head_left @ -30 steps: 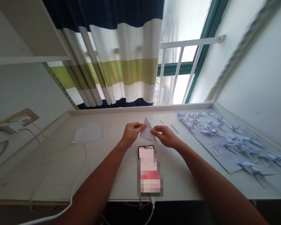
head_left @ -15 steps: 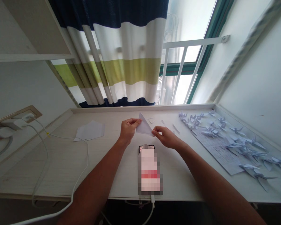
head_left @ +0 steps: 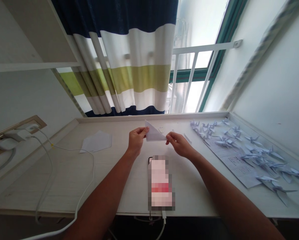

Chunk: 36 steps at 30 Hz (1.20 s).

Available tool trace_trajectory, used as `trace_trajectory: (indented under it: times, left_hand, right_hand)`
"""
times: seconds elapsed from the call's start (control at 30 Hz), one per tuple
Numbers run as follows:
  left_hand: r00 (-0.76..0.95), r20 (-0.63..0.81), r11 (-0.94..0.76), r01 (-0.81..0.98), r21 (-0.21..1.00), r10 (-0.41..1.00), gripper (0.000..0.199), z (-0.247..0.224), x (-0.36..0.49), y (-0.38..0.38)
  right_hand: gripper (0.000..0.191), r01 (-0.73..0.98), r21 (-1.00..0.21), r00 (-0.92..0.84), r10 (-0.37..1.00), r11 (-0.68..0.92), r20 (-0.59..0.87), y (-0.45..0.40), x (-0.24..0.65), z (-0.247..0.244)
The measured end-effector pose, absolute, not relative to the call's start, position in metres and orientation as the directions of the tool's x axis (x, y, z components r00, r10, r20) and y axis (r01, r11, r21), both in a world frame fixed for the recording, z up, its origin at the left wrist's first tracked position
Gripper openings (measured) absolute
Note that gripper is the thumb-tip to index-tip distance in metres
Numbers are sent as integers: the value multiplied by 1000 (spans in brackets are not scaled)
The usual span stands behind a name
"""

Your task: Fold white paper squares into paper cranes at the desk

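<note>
A white sheet of paper [head_left: 153, 132], folded into a triangle, is held up above the desk between both hands. My left hand [head_left: 137, 138] pinches its left edge between thumb and fingers. At the right-hand corner, my right hand [head_left: 175, 141] grips the paper's tip, fingers curled. Below the hands lies a phone [head_left: 160, 183], its screen blurred out, with a white cable in its lower end. Small paper scraps [head_left: 187, 138] rest on the desk behind my right hand.
Many folded paper cranes [head_left: 254, 155] cover the right side, some on a printed sheet [head_left: 235, 163]. Loose white paper [head_left: 97, 141] lies to the left. A white charging cable [head_left: 93, 166] crosses the left of the desk [head_left: 64, 186] from a wall socket [head_left: 17, 133].
My right hand has moved slightly right, and the folded paper has turned so its lower edge lies more level. Both hands keep their hold.
</note>
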<state>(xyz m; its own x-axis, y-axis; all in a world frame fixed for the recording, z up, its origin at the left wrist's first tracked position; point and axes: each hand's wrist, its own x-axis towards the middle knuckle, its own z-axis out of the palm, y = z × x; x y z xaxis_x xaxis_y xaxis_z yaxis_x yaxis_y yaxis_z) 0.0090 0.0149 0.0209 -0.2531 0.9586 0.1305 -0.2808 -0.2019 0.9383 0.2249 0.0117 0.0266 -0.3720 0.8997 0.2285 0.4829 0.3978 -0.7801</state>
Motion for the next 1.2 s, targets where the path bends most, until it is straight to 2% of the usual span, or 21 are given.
trace_trajectory:
  times: [0.17,0.37,0.57,0.8,1.03,1.2]
  left_hand:
    - [-219,111,-180,-324,929,969,34,21,11,14]
    - [-170,76,-120,-266,956,982,35,22,12,12]
    - [-154,64,-99,-233,967,986,26,21,7,12]
    - [-159,38,-74,-229,971,987,30,14,4,16]
    - [-136,38,-68,-225,972,990,33,12,4,17]
    - [-146,102,-120,-120,986,984,26,15,3,17]
  right_hand:
    - [45,295,-879,-358,896,375,262,11,225,29]
    - [44,357,-874,-347,916,329,203,6,221,28]
    - [41,407,-857,-326,927,314,185,8,223,27]
    - [42,267,-922,-384,908,282,166,13,221,17]
    - [42,198,-946,-259,944,258,204,18,224,14]
    - [48,169,-966,-212,965,195,157,18,227,13]
